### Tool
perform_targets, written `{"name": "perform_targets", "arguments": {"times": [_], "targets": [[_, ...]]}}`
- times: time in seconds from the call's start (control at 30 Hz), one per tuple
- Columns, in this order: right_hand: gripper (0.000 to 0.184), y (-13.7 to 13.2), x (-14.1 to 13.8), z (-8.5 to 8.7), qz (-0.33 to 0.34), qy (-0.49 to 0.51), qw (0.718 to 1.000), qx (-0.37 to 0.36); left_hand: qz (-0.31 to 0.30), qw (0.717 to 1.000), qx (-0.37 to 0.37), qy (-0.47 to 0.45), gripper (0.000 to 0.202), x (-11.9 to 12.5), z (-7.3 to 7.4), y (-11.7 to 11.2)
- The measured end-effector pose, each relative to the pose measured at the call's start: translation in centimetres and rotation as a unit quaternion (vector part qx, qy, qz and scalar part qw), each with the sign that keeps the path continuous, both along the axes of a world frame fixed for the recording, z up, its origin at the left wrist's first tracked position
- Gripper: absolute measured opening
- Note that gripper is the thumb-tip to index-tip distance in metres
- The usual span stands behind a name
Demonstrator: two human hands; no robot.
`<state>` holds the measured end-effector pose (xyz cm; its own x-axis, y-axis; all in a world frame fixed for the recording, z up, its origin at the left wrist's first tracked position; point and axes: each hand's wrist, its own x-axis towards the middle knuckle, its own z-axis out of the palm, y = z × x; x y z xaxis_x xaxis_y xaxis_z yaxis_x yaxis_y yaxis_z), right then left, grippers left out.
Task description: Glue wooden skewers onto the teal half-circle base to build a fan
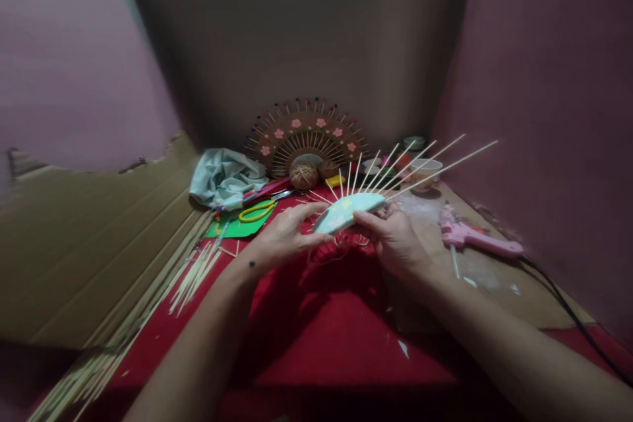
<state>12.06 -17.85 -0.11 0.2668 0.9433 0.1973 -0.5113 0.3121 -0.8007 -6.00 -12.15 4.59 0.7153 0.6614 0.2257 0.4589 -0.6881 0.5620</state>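
Observation:
Between my two hands, above the red cloth, is a pale blue half-round piece (352,205) with yellowish flower shapes. Thin wooden sticks (380,168) fan out from its far edge, longest on the right. My left hand (291,229) grips its left end, thumb below and fingers at the upper edge. At the right end, my right hand (393,234) pinches the piece with the thumb on its face and the fingers behind. Those right fingers are partly hidden.
Loose sticks (195,277) lie at left near yellow-handled scissors (257,211) on a green sheet (232,227). A pink glue gun (477,237) rests on cardboard at right, its cord trailing. Behind stand a decorated brown fan (306,125), a twine ball (303,176), crumpled cloth (225,175) and a tub (426,171).

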Motion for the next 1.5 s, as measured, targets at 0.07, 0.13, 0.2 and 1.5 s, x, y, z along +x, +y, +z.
{"name": "perform_targets", "arguments": {"times": [0.07, 0.13, 0.2, 1.5], "targets": [[0.039, 0.5, 0.2, -0.1, 0.003, 0.001, 1.000, 0.002, -0.013, 0.999, -0.029, -0.017, 0.044, 0.3, -0.1, 0.7], [0.040, 1.1, 0.5, -0.3, 0.008, 0.006, 1.000, 0.004, -0.007, 0.998, -0.047, -0.029, 0.044, 0.6, -0.4, 1.2], [0.040, 1.4, 0.6, -0.5, 0.020, 0.023, 1.000, 0.009, 0.000, 0.998, -0.055, -0.037, 0.044, 0.8, -0.6, 1.4], [0.040, 0.7, 0.4, -0.9, -0.004, 0.030, 0.999, 0.040, 0.124, 0.988, 0.080, -0.038, 0.030, 3.2, -1.1, -0.9]]}}
